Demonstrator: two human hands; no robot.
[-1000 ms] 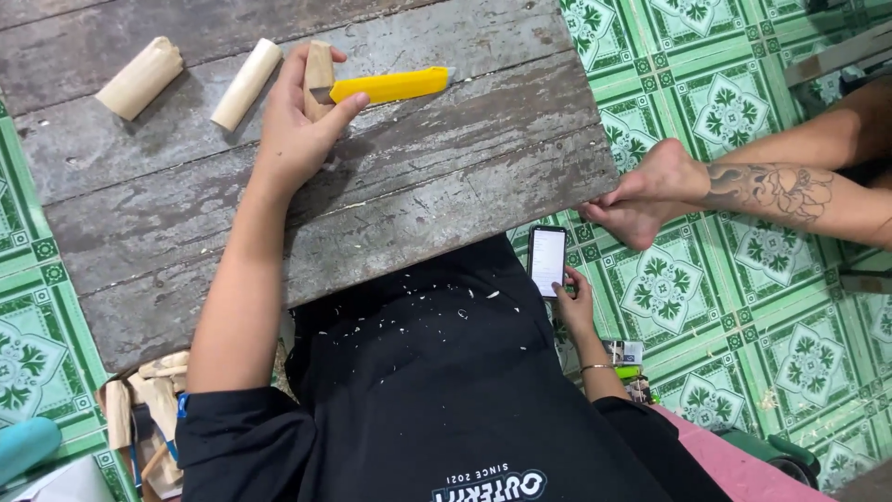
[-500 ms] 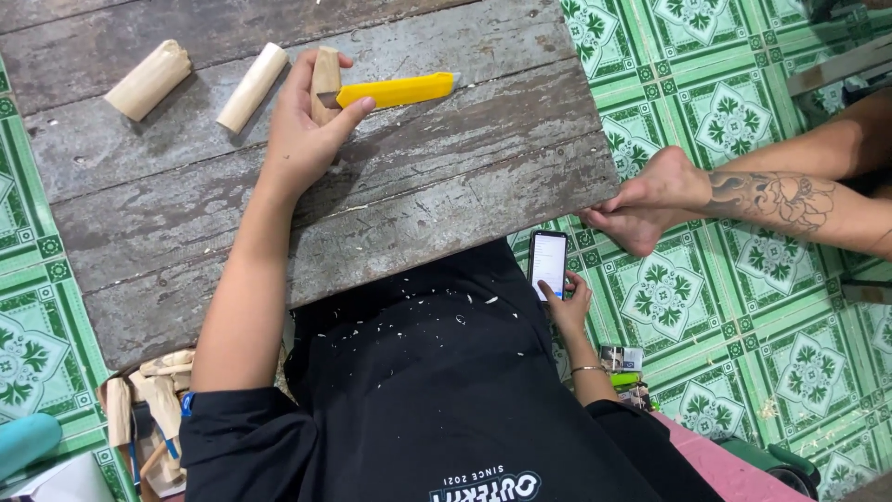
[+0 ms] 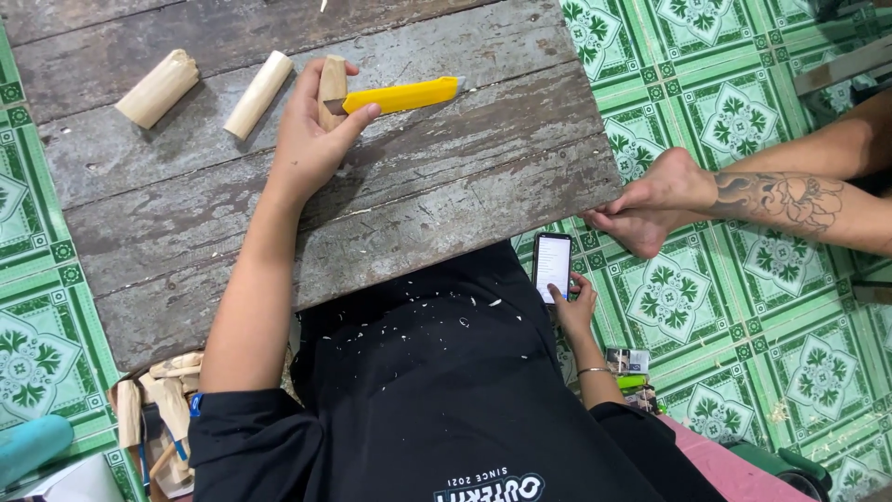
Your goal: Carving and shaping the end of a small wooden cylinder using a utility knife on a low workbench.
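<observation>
Left hand (image 3: 311, 139) wrapped around a short pale wood block (image 3: 332, 85), tan and smooth, plus a yellow utility knife (image 3: 401, 96), both on the grey weathered worktop (image 3: 446, 186). Right hand (image 3: 574, 311) gripping a smartphone (image 3: 552, 265) beside the lap.

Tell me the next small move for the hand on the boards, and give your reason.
Probably set the small wood piece and yellow utility knife down on the wooden boards. The left hand pinches both together in one grip, with no hand free to steady either, because the right hand holds a phone beside the lap.
</observation>
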